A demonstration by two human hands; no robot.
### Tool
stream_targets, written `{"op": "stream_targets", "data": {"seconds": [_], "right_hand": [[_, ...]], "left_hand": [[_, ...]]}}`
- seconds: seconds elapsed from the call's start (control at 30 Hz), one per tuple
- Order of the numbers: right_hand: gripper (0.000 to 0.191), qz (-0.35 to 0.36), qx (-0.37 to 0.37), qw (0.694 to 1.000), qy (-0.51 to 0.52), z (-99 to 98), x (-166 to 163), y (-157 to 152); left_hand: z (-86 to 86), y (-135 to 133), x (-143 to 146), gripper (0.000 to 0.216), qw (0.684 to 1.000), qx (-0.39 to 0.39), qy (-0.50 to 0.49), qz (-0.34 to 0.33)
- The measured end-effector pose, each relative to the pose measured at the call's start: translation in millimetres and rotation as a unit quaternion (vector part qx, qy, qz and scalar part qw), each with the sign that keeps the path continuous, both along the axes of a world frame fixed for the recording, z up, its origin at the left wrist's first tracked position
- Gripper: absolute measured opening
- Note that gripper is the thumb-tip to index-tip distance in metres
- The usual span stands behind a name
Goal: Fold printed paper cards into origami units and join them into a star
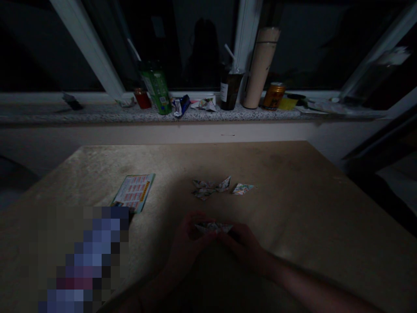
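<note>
Between my two hands, low over the front middle of the table, is a small folded paper piece (213, 227) with pointed ends and a printed pattern. My left hand (190, 239) closes on its left side, the thumb near the middle. From the right, my right hand (244, 245) grips it too, fingers bent around the edge. Just beyond lie several folded paper pieces (208, 188) joined or overlapping in a pointed shape. A separate flat folded paper piece (243, 188) rests to their right. Dim light hides the finer folds.
A printed card or booklet (134, 191) lies on the table (293, 182) at left, near a pixelated blue area. Along the windowsill (195, 116) stand a green bottle (158, 91), a dark cup with a straw (231, 89), a tall flask (262, 67) and an orange can (273, 96).
</note>
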State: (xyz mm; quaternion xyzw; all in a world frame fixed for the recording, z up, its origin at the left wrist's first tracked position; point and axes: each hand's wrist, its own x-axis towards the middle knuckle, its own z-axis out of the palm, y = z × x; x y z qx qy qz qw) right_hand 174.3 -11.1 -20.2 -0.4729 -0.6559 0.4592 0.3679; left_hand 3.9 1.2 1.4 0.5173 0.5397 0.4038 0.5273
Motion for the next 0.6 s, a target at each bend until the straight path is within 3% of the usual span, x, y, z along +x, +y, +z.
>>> {"op": "stream_targets", "data": {"seconds": [0.23,0.4,0.6], "right_hand": [[0.028,0.002,0.010,1.000,0.025,4.9,1.7,-2.0],[0.032,0.010,-0.011,1.000,0.019,2.7,1.8,-3.5],[0.035,0.000,-0.012,0.999,0.032,1.8,1.0,-6.0]], "left_hand": [[-11.4,-9.6,-2.7,0.026,0.996,-0.037,0.017,-0.081],[-15.7,-13.8,-6.5,0.035,0.994,-0.100,0.042,-0.029],[-12.5,-12.0,-6.0,0.034,0.995,-0.078,0.026,-0.057]]}}
